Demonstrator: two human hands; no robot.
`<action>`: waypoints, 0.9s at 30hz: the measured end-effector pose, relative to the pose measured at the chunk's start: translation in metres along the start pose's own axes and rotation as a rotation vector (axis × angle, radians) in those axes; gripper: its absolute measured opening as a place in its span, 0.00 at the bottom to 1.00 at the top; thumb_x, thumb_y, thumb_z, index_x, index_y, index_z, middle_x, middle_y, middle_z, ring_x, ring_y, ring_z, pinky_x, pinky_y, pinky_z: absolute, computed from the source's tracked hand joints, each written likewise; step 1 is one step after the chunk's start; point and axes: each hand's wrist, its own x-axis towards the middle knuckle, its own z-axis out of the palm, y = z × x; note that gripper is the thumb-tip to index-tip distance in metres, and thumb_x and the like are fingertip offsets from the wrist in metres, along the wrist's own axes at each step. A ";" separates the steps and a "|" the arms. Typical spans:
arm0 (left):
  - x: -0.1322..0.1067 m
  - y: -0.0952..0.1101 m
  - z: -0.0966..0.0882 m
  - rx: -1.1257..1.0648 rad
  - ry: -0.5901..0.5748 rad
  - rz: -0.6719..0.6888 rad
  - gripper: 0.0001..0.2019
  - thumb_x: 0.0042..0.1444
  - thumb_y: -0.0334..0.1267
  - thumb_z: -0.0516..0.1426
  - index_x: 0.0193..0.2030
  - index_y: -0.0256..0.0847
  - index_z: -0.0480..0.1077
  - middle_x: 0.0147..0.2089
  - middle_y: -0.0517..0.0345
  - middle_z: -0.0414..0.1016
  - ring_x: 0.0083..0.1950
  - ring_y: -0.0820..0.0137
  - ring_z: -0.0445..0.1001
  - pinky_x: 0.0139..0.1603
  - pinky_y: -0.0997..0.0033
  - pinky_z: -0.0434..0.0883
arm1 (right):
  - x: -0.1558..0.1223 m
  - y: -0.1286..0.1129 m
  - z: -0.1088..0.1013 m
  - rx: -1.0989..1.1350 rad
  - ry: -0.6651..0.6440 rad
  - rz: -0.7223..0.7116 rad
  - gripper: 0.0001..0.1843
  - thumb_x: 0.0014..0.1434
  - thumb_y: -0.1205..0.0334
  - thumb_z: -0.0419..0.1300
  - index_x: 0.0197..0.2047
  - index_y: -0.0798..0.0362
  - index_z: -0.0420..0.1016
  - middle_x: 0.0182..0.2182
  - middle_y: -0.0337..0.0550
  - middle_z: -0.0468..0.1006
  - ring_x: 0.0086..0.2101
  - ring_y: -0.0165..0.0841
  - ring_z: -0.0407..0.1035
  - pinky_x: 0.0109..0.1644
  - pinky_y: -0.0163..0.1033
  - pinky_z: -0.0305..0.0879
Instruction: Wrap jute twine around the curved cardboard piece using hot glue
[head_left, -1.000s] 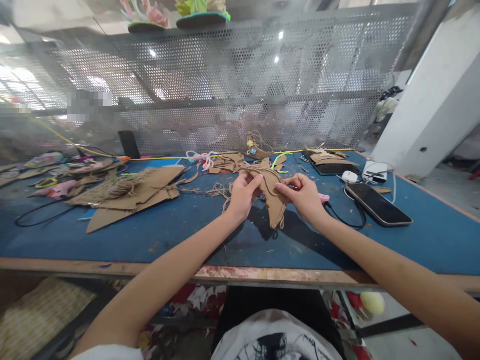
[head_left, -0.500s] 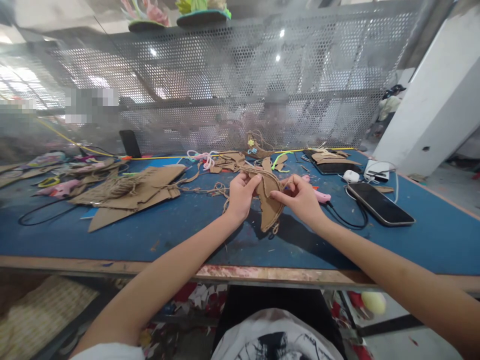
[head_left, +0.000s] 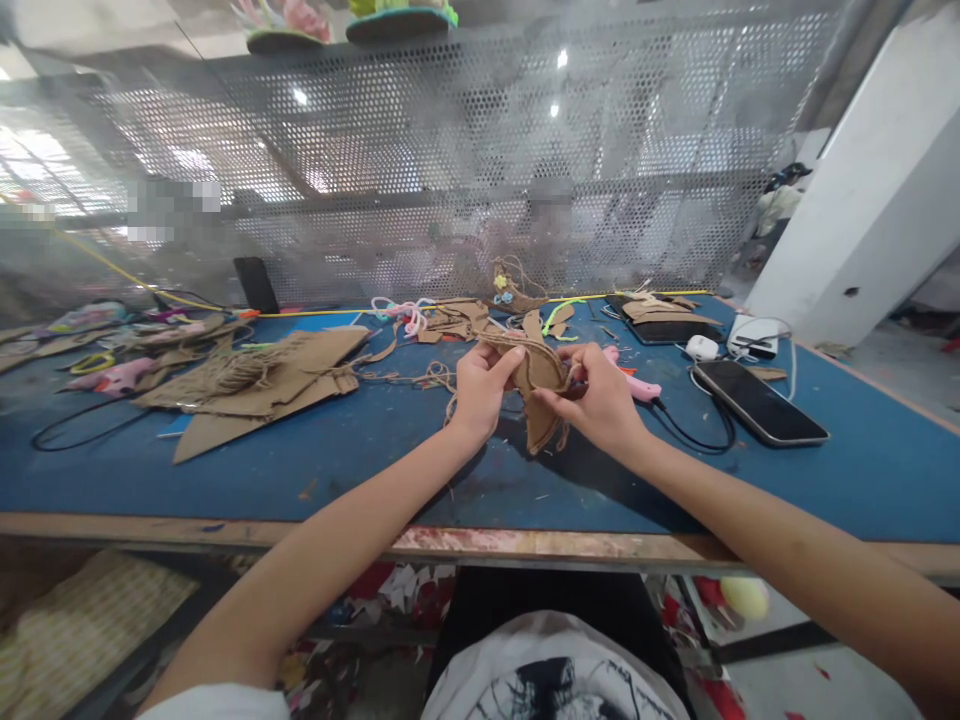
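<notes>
A curved brown cardboard cutout (head_left: 541, 425) with jute twine along its edges is held up over the blue table. My left hand (head_left: 482, 385) is closed on its left side, thumb on top. At its right edge, the fingers of my right hand (head_left: 596, 392) pinch a strand of twine (head_left: 561, 388) that runs round a curve of the cardboard. More twine trails from the cutout to the left, toward a twine bundle (head_left: 244, 372) lying on stacked cardboard sheets (head_left: 322, 360). Just beyond my right hand lies a pink glue gun (head_left: 641, 388), partly hidden.
To the right are a black phone (head_left: 761, 400), a white charger (head_left: 703, 348) and a dark tray (head_left: 664, 328) with cardboard scraps. Another pink glue gun (head_left: 124, 375) lies on the left. A perforated metal screen (head_left: 420, 180) stands along the back of the blue table (head_left: 300, 490).
My right hand has moved slightly left and in against the cardboard, its fingers closer together. The twine now crosses the cutout along a curve. My left hand keeps its hold.
</notes>
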 end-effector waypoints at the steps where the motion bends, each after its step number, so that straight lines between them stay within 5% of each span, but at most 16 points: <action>1: 0.000 0.000 0.000 0.011 0.008 0.000 0.15 0.39 0.39 0.66 0.36 0.38 0.74 0.31 0.62 0.78 0.28 0.74 0.74 0.28 0.77 0.72 | 0.001 0.001 -0.002 -0.039 0.025 -0.076 0.21 0.50 0.59 0.66 0.31 0.47 0.53 0.31 0.40 0.69 0.30 0.33 0.66 0.32 0.39 0.64; 6: 0.000 -0.003 -0.001 0.080 0.029 0.027 0.15 0.41 0.40 0.66 0.37 0.37 0.75 0.30 0.61 0.78 0.28 0.74 0.74 0.28 0.77 0.71 | 0.007 0.006 -0.011 -0.195 0.100 -0.356 0.16 0.57 0.67 0.58 0.30 0.46 0.50 0.39 0.47 0.70 0.38 0.37 0.70 0.42 0.45 0.67; 13: -0.003 -0.004 -0.001 0.128 0.021 0.065 0.15 0.42 0.40 0.65 0.38 0.38 0.75 0.31 0.61 0.78 0.30 0.72 0.75 0.29 0.75 0.72 | 0.007 0.011 -0.011 -0.383 0.090 -0.443 0.16 0.58 0.64 0.58 0.28 0.46 0.51 0.27 0.40 0.70 0.30 0.36 0.65 0.33 0.41 0.60; 20: -0.005 -0.005 0.000 0.174 0.013 0.088 0.15 0.43 0.40 0.65 0.39 0.38 0.75 0.34 0.58 0.79 0.34 0.70 0.76 0.34 0.73 0.73 | 0.006 0.009 -0.009 -0.300 0.113 -0.212 0.15 0.55 0.65 0.57 0.27 0.46 0.51 0.25 0.38 0.69 0.28 0.35 0.65 0.32 0.40 0.59; 27: -0.007 -0.004 0.001 0.138 -0.019 0.077 0.15 0.44 0.39 0.65 0.39 0.39 0.74 0.35 0.57 0.79 0.34 0.70 0.76 0.33 0.75 0.72 | 0.006 -0.005 -0.005 0.275 0.065 0.250 0.18 0.49 0.64 0.61 0.28 0.47 0.50 0.32 0.40 0.76 0.31 0.32 0.70 0.36 0.39 0.65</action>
